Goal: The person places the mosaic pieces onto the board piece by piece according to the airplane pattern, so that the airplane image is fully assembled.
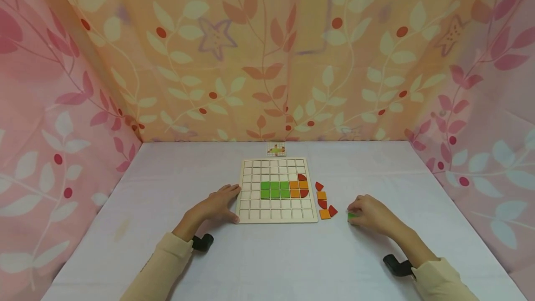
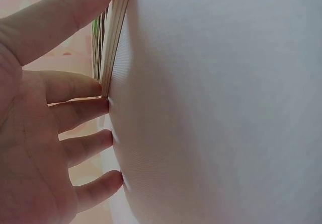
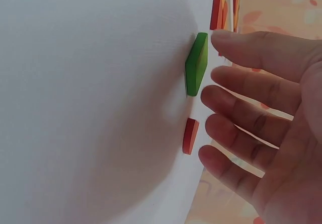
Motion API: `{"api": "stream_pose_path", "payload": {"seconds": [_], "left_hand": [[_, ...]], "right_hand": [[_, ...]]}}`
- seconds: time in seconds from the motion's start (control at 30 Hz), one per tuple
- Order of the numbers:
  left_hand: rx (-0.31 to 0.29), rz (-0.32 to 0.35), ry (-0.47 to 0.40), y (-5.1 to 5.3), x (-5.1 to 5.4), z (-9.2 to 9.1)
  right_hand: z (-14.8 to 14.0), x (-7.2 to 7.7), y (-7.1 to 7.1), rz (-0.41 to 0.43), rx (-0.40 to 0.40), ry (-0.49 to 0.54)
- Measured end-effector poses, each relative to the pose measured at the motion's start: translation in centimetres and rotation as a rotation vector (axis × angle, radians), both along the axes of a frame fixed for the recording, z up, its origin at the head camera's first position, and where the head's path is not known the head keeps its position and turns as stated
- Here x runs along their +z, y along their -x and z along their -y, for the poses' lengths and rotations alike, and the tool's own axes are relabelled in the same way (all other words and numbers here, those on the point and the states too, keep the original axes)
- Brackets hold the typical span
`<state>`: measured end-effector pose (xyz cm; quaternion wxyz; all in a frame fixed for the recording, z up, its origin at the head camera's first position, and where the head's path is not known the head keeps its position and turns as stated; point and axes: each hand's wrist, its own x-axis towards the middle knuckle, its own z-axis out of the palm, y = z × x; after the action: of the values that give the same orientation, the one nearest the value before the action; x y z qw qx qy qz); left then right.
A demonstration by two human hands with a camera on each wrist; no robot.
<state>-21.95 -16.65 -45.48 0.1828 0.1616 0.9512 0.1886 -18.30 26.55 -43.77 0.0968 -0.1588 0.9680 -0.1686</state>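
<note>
A square wooden grid board (image 1: 251,215) lies on the white table. Several green tiles (image 1: 274,189), orange square tiles (image 1: 294,189) and red quarter-round pieces (image 1: 303,193) fill some of its cells. My left hand (image 1: 219,202) rests at the board's left side with fingers spread, thumb and index against its edge (image 2: 113,48). Off the board's right side, my right hand (image 1: 369,213) hovers with loosely bent fingers by a green tile (image 3: 196,64) on the cloth. In the right wrist view its fingertips stand just apart from that tile. A red piece (image 3: 189,136) lies nearby, hidden in the head view.
Between the board and my right hand lie loose red pieces (image 1: 332,211) and orange squares (image 1: 321,195). Behind the board a small pattern card (image 1: 276,149) lies at the table's back edge. Patterned curtains (image 1: 267,59) enclose the table at the back and sides.
</note>
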Motion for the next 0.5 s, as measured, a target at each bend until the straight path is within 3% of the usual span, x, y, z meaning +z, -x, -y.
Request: {"api": "stream_pose_path", "payload": {"seconds": [0.5], "left_hand": [[0.008, -0.005, 0.000, 0.09, -0.39, 0.05]], "right_hand": [[-0.65, -0.47, 0.01, -0.036, 0.049, -0.032]]}}
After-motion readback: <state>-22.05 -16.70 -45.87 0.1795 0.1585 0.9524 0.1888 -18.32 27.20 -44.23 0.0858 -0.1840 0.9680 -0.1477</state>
